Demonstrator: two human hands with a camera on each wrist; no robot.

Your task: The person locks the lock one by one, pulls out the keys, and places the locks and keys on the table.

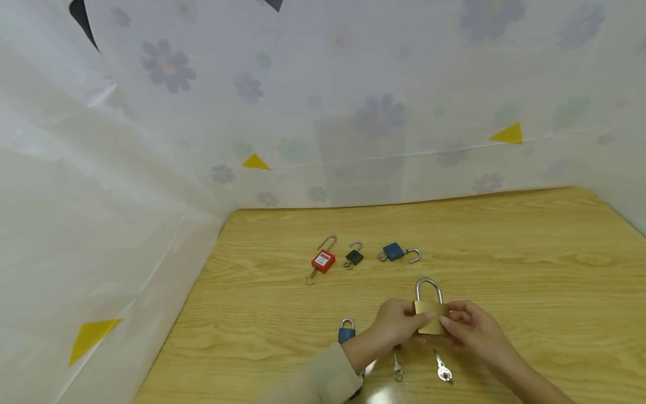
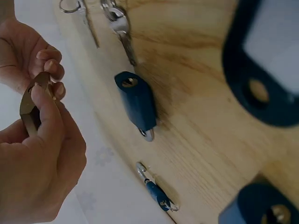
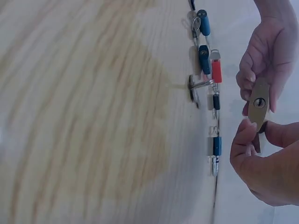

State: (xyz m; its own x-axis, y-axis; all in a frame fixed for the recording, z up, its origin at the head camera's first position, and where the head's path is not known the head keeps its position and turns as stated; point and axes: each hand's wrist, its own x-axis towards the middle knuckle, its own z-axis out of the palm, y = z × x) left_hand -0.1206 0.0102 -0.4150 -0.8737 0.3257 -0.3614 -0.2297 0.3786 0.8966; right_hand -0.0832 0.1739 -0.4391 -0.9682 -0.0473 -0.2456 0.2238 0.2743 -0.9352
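Note:
A brass padlock (image 1: 434, 326) with its steel shackle pointing up and seated in the body is held between both hands. My left hand (image 1: 395, 324) grips its left side, thumb across the front face. My right hand (image 1: 476, 331) pinches the right side, its thumb also on the face. In the right wrist view, the keyhole on the padlock's underside (image 3: 259, 103) shows with no key in it. A loose silver key (image 1: 443, 371) lies on the table below the padlock. Another key on a ring (image 1: 397, 367) lies to its left, by a padlock partly hidden under my left hand.
Behind, a red padlock (image 1: 323, 261), a small black padlock (image 1: 355, 257) and a blue padlock (image 1: 393, 252) lie with shackles open. A blue padlock (image 1: 346, 335) with its shackle down sits by my left forearm. White sheeting (image 1: 363, 168) walls the wooden table's back and left.

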